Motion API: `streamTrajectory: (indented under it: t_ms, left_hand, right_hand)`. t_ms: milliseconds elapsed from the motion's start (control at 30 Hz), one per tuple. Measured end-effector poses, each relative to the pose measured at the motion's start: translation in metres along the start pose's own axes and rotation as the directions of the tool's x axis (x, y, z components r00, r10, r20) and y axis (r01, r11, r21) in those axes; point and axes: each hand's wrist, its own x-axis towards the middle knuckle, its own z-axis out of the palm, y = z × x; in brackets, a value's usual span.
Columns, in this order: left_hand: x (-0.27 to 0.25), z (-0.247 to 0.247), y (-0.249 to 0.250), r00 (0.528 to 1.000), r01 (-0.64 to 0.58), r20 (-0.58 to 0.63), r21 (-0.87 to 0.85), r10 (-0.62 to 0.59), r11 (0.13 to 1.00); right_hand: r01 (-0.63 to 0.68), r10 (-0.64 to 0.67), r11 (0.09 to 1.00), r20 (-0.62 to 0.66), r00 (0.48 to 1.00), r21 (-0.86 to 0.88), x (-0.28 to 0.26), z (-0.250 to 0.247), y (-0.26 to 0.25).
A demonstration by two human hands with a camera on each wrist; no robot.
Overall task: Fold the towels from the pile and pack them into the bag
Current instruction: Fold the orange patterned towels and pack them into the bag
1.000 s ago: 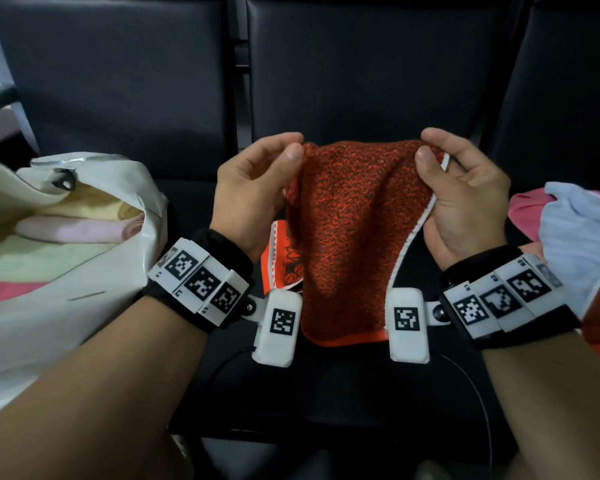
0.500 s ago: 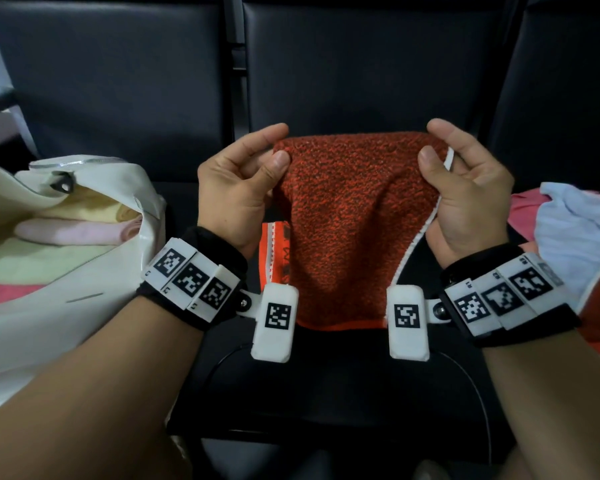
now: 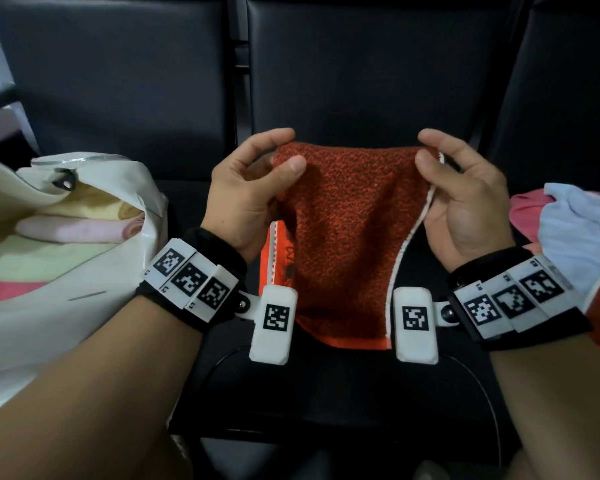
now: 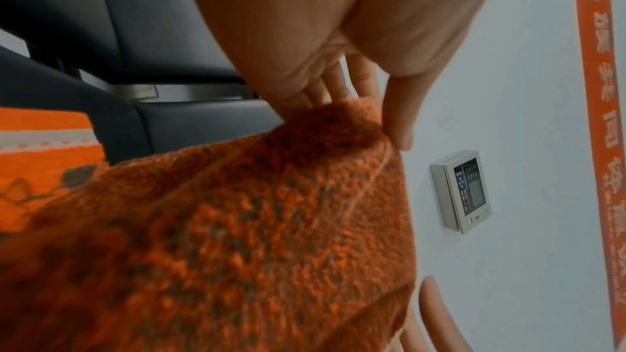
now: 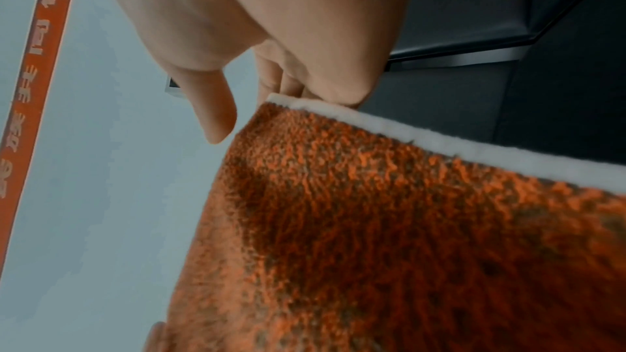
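The fuzzy orange towel (image 3: 343,230) with a white edge hangs in the air over the black seat (image 3: 343,386). The left hand (image 3: 246,199) and right hand (image 3: 465,202) each pinch a top corner.

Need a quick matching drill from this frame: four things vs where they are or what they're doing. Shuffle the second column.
1. orange towel
2. pink towel
3. blue towel
4. left hand

a. inside the white bag
b. lying at far right
c. pinching a top corner
d. hanging between both hands

Pairs: 1-d, 2-a, 3-b, 4-c
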Motion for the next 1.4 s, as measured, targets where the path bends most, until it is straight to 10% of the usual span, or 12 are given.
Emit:
streamTrajectory:
  t_ms: [367,667,1033,1400]
  left_hand:
    - [0.0020,0.0019,-0.0036,0.996,-0.092,0.023,0.051,0.090,0.994]
    - [0.0008,0.0001,-0.0066,0.941,-0.199,0.328,0.337,0.083,0.920]
    - [0.0041,0.0028,-0.0025,0.991,-0.013,0.133,-0.044,0.019,0.999]
    - [0.0041,0.0060,0.0001,0.995,-0.075,-0.065,0.012,0.076,0.997]
  right_hand:
    - [0.068,-0.070,0.997,-0.056,0.996,-0.026,-0.0011,0.0042,0.0004]
    - [0.024,0.006,0.992,0.244,0.970,-0.122,-0.0064,0.0065,-0.0027]
    - [0.033,-0.035,0.999,0.193,0.981,0.016,-0.0008,0.0044,-0.0018]
    - [0.057,-0.067,0.997,0.184,0.981,0.061,-0.0033,0.0042,-0.0056]
